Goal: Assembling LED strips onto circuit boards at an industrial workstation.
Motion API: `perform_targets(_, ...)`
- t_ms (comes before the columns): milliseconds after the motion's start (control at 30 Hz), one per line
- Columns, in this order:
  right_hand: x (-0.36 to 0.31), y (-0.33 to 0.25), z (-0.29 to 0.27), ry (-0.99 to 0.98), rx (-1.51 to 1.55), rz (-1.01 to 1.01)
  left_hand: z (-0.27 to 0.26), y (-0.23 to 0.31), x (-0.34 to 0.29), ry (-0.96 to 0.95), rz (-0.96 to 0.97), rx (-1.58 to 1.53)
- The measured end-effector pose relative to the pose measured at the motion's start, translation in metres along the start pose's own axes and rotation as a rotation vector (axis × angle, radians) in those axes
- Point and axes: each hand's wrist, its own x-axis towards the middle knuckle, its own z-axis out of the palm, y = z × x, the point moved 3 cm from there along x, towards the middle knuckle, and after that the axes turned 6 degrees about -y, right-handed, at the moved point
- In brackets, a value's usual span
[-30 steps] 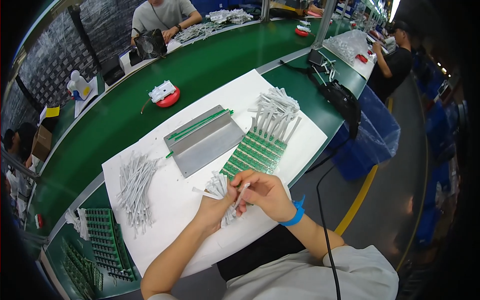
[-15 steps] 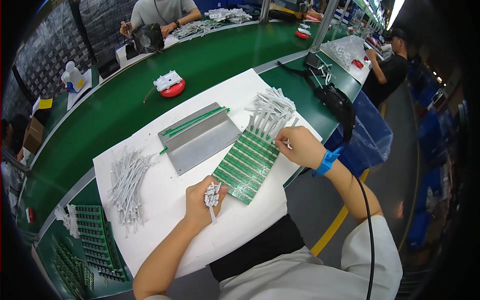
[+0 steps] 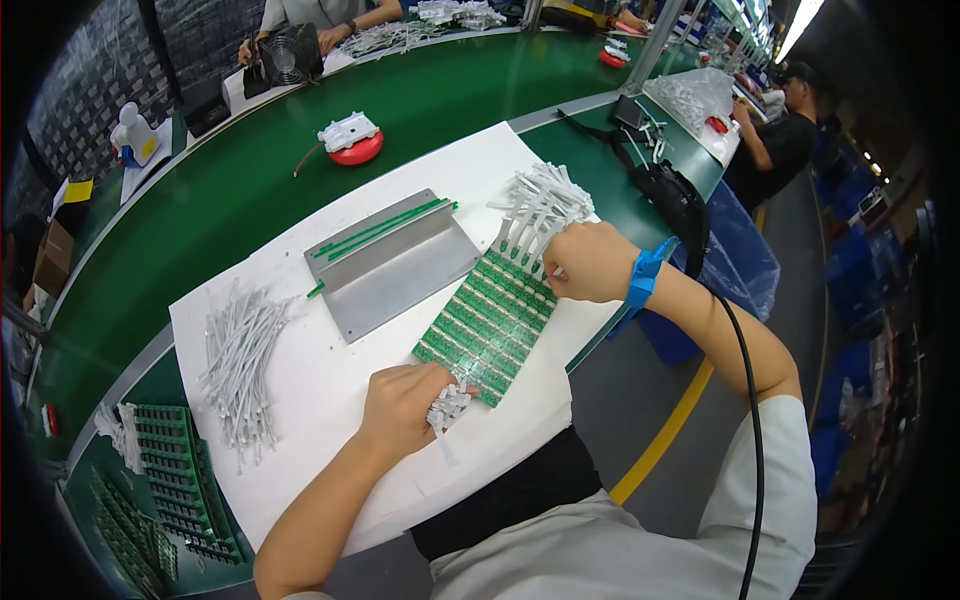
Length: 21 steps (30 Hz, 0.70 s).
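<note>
A green circuit board panel (image 3: 490, 325), divided into rows of small boards, lies at a slant on the white sheet (image 3: 400, 490). My left hand (image 3: 405, 405) is closed around a bundle of short white cables (image 3: 447, 408) with connector ends, against the panel's near edge. My right hand (image 3: 592, 262), a blue strap on its wrist, is pinched at the panel's far right corner; its fingertips hide whatever they hold. Beside it, white flat cables (image 3: 545, 200) fan out from the panel's far edge, several of them joined to it.
Left of the panel sits a grey metal bracket (image 3: 400, 285) bearing green strips. A heap of white cables (image 3: 240, 370) lies farther left, near stacked green boards (image 3: 185, 480). Beyond is the green conveyor (image 3: 240, 205) with a red round holder (image 3: 357, 150). Co-workers sit across and at right.
My right hand has moved in to the panel's far corner, covering the small white piece seen in its fingers before. My left hand has shifted right, its bundle now overlapping the panel's near edge.
</note>
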Motion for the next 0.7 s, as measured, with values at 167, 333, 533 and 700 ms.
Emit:
perform_targets(167,0.007,0.005,-0.006,-0.128,-0.033,0.03,0.002,-0.002,0.0,-0.024,-0.009,-0.011)
perform_targets(333,0.006,0.006,-0.019,-0.189,0.133,0.077,0.0,-0.001,0.0,-0.043,-0.02,0.026)
perform_targets(533,0.01,0.004,-0.008,-0.169,0.025,0.063,0.002,-0.001,-0.001,-0.044,-0.02,0.019)
perform_targets(700,0.009,0.001,-0.009,-0.155,0.028,0.071,0.0,-0.001,-0.001,-0.047,-0.015,0.019)
